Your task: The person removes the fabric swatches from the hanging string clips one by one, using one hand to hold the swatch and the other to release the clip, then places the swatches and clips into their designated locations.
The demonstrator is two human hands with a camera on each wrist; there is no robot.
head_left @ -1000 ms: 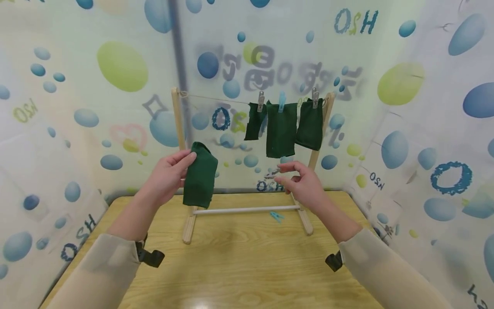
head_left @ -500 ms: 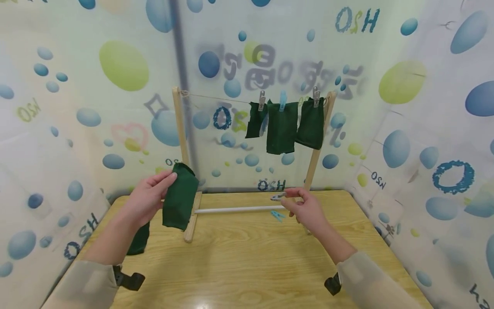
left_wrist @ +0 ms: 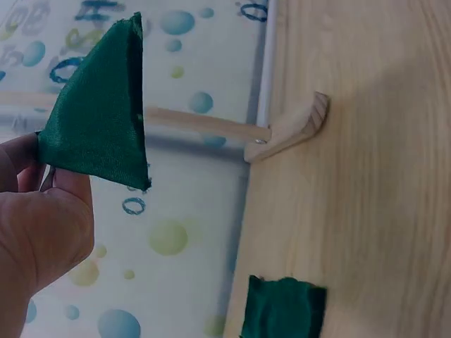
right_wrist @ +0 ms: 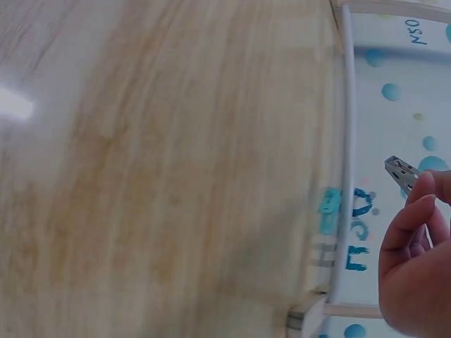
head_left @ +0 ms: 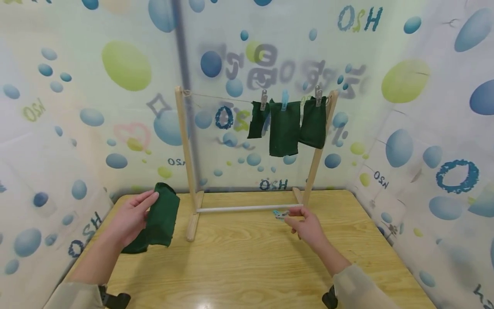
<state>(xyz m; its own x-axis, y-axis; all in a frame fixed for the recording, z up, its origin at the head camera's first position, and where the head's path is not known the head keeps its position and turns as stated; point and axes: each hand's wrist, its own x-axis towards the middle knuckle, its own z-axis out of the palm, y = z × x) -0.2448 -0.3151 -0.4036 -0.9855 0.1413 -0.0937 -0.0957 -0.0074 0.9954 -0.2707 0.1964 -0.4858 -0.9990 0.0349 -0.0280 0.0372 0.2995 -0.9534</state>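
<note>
1. Green cloth [head_left: 164,216] is hanging from the pinching left hand [head_left: 130,216];
2. right hand [head_left: 306,226] is pinching a metal clip [right_wrist: 399,171];
3. blue clip [right_wrist: 329,210] is lying on the tabletop [head_left: 239,266], near the right hand.

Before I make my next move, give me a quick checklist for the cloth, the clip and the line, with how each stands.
1. Cloth secured: ok, the left grip pinches the green cloth by its edge.
2. Clip in hand: ok, the right grip pinches the silver clip.
3. Clip opened: cannot tell, it is too small to read.
4. Cloth at the line: not ok, it is below the line.
5. Hung cloths pinned: ok, all three have a peg.
6. Spare available: ok, a blue clip lies on the table.
</note>
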